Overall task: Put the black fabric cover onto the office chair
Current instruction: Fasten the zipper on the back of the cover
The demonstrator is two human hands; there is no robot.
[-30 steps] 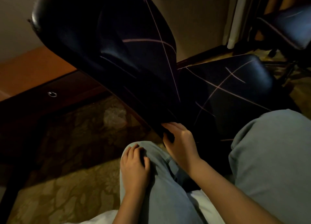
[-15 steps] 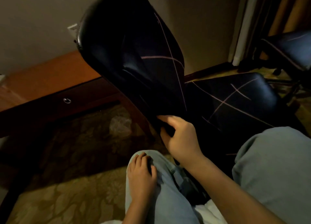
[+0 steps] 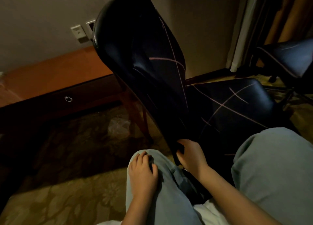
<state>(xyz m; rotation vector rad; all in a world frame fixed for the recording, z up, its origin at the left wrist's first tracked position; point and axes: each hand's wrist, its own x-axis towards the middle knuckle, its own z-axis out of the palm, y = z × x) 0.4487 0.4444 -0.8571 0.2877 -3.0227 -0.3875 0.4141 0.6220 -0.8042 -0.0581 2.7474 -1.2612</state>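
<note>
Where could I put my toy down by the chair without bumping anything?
The carpet at lower left, between the desk and the left knee, is bare. Nothing lies on the chair seat either. It is crowded just right of that knee, where the right hand grips the cover.

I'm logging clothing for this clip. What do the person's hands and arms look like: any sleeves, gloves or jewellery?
The left hand and right hand are bare: no gloves, rings or watch show. Both forearms are uncovered to the picture's edge, so no sleeves are visible.
</note>
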